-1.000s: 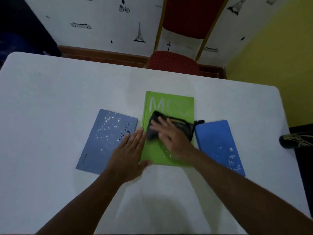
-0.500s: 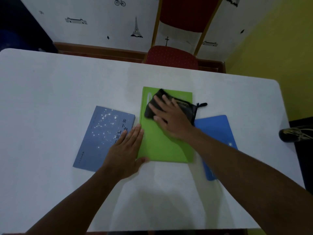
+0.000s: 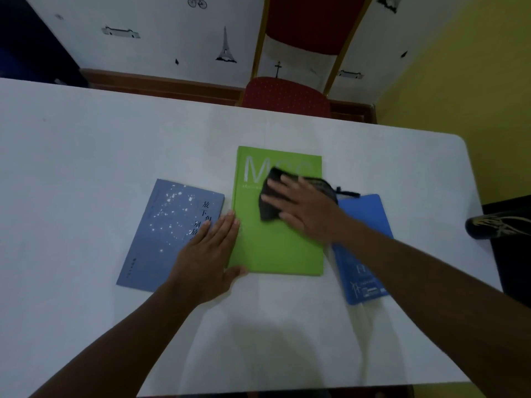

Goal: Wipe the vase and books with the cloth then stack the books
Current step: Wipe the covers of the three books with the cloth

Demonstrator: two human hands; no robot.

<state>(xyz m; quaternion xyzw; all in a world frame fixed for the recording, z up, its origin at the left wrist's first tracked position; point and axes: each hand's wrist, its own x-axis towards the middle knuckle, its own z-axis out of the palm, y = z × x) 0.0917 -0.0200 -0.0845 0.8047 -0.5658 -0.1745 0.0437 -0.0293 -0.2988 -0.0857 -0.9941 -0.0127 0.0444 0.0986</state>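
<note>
Three books lie side by side on the white table (image 3: 86, 168). A green book (image 3: 273, 248) is in the middle. My right hand (image 3: 304, 208) lies flat on a black cloth (image 3: 268, 208), pressing it onto the green cover's upper half. My left hand (image 3: 207, 257) rests flat at the green book's lower left edge, partly over a grey-blue book (image 3: 163, 231) with white specks. A bright blue book (image 3: 365, 225) lies to the right, partly hidden under my right forearm. A black vase (image 3: 497, 225) with gold lines lies on its side at the right edge.
A red chair (image 3: 287, 96) stands behind the table's far edge. A white wall with small black drawings is behind it, and a yellow wall is on the right. The table's right edge runs close to the vase.
My right hand slid the cloth up to the green book's top, then back down toward its middle. My left hand stayed at the book's lower left edge.
</note>
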